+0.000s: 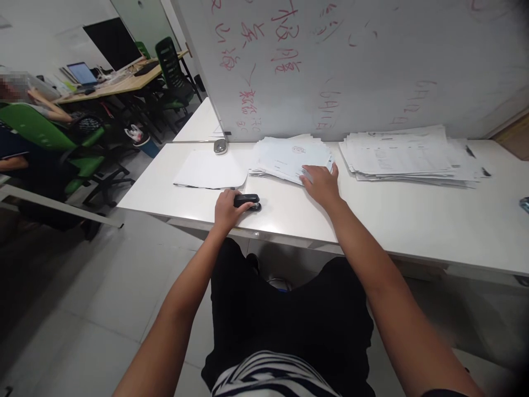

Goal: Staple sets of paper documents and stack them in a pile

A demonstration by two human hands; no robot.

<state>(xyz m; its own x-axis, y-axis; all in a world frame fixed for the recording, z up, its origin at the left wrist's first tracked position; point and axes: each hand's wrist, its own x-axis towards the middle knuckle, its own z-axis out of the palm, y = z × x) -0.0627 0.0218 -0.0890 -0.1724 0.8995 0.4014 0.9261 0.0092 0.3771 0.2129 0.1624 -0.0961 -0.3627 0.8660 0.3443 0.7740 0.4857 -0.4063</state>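
My left hand (226,210) is closed around the rear of a black stapler (248,201), which lies on the white table near its front edge. The stapler's front points right. My right hand (322,184) rests on the front right corner of a middle stack of papers (285,157), its fingers spread over the top sheets. A pale bluish sheet with a round printed emblem tops that stack. To the left, beyond the stapler, lies a thinner pile of blank-looking white sheets (210,168).
A second, untidy paper stack (397,154) lies right of the middle one. A grey-black mouse-like object (220,146) sits behind the left pile. A whiteboard (351,66) with red writing stands along the table's back. At left, a person sits on a green chair (37,129).
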